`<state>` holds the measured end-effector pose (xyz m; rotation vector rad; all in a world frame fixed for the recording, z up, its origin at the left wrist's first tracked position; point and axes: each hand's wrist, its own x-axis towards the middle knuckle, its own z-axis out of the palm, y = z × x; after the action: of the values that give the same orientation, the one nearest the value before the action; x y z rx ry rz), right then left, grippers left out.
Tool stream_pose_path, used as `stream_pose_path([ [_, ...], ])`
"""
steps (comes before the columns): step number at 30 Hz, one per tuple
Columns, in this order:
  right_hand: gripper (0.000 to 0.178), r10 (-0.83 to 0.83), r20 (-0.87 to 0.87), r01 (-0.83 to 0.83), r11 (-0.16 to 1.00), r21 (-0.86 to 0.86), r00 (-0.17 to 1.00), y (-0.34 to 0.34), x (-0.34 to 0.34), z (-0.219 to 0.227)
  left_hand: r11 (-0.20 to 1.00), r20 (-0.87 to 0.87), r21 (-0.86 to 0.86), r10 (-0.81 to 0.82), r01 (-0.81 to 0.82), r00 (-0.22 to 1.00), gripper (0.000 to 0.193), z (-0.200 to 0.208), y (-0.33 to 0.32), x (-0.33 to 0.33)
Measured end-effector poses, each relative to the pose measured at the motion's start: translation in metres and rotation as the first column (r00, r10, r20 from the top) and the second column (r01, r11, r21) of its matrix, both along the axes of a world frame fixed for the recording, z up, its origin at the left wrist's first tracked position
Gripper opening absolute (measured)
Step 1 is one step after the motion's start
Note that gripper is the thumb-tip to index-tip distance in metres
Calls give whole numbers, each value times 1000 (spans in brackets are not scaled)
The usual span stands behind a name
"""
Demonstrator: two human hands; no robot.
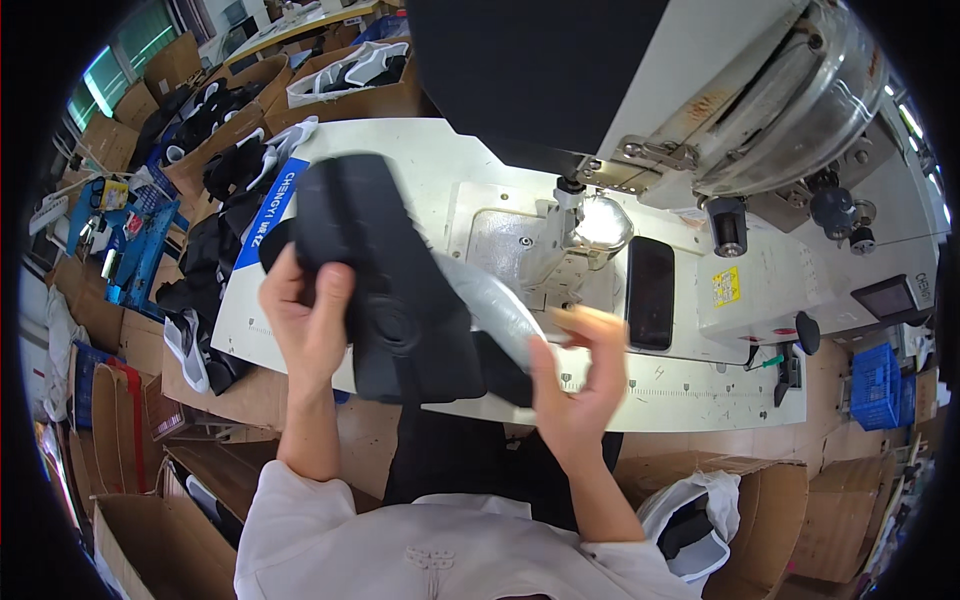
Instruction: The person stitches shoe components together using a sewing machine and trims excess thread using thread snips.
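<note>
In front of my chest I hold up a black padded fabric piece, broad and brace-like, with a round ring shape on its lower half. My left hand grips its left edge, thumb on the near face and fingers behind. At the other side a pale grey, shiny curved flap stands out from the black fabric. My right hand is closed at the flap's lower end, thumb against fingers; motion smears the fingertips. Behind the piece, the sewing machine's needle area stands over a metal plate.
A black phone lies on the white machine table, right of the needle. Black and white fabric pieces hang over the table's left side. Cardboard boxes surround me; one at lower right holds a white bag. A blue crate stands far right.
</note>
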<state>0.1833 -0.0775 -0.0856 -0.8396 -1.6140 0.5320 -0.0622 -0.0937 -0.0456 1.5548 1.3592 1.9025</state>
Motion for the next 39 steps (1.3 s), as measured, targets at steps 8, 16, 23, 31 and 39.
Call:
stream_pose_path([
  [8,33,173,-758,-691,571,-443,628,-25,-19,-26,929,247,274,184,-250,951,50,-11,-21,20],
  [16,31,66,-782,-628,638,-444,620,16,-41,1,952,332,176,181,-250,926,52,-26,-46,50],
  [23,18,-109,-839,-476,781,-404,533,24,-28,-25,977,317,171,70,-130,946,50,-16,-42,72],
  [31,14,-183,-277,76,931,-356,943,55,34,9,976,-229,-106,-208,189,951,21,-8,-28,82],
  [39,34,-121,-156,92,979,-182,980,57,39,35,904,98,-281,-306,321,947,18,-4,27,106],
])
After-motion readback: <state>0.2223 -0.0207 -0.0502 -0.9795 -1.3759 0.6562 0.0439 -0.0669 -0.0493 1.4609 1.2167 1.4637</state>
